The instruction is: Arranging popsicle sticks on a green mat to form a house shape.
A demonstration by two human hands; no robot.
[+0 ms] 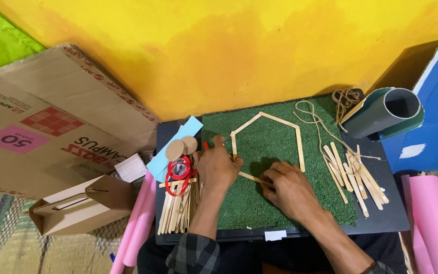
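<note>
On a patch of green artificial turf, wooden craft sticks form a house-shaped outline with a peaked top and two upright sides. My left hand rests at the outline's lower left corner, fingers touching the left upright stick. My right hand pinches the right end of a bottom stick that lies slightly slanted across the base. The turf lies on a black board.
Loose craft sticks lie in piles at left and right. Red tape roll, cardboard discs, blue paper, twine, a rolled green sheet, pink rolls, and a cardboard box surround the board.
</note>
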